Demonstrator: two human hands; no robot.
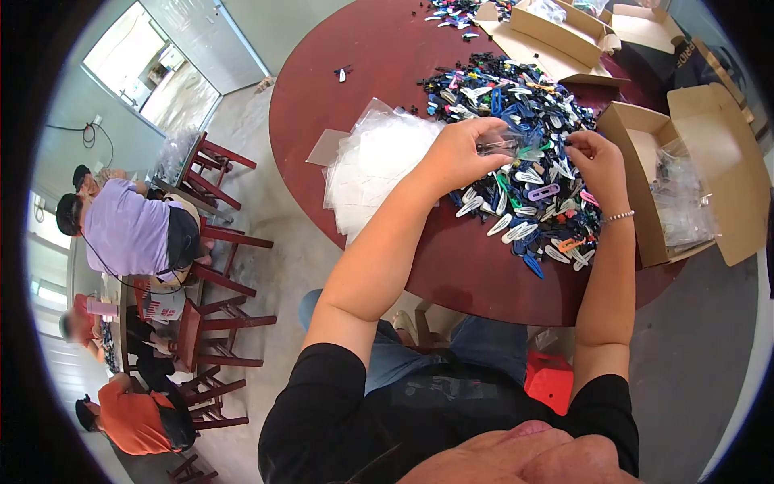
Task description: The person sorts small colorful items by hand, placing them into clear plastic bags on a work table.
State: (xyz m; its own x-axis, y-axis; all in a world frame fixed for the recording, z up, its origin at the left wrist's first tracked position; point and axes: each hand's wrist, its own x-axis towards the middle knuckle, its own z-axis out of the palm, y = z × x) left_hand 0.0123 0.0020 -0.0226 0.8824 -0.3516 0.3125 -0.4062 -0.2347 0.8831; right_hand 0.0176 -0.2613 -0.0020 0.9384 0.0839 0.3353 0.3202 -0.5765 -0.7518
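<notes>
At the near edge of the round dark-red table (pixel 379 48), seated, looking down over my own arms.

- Open cardboard box (pixel 717 137) to my right, flaps spread, clear packets inside. More cardboard boxes (pixel 564 36) across the far side.
- Big pile of hair clips (pixel 524 89) fills the middle right of the table: mixed blue, white, black, pink and purple. It runs from the far boxes down to just under my hands.
- Stack of clear plastic bags (pixel 371 169) lies flat to the left of the pile, just beside my left forearm.
- Off to the left on the floor, other people (pixel 129 230) sit among red wooden chairs (pixel 218 323), well apart from me.
- Left hand (pixel 463 153): raised over the near-left edge of the pile, fingers closed, pinching a small clear bag (pixel 501 147) by its left end.
- Right hand (pixel 598 165): over the right part of the pile, fingers curled, tips drawn together and pointing toward the bag. Whatever they hold is too small to make out. Bead bracelet (pixel 618 216) on that wrist.
- The small clear bag hangs between the two hands, held above the clips, nearer the left. I can't tell whether the right fingertips touch it.
- One stray clip (pixel 343 74) lies alone on the bare table, far left of the pile.
</notes>
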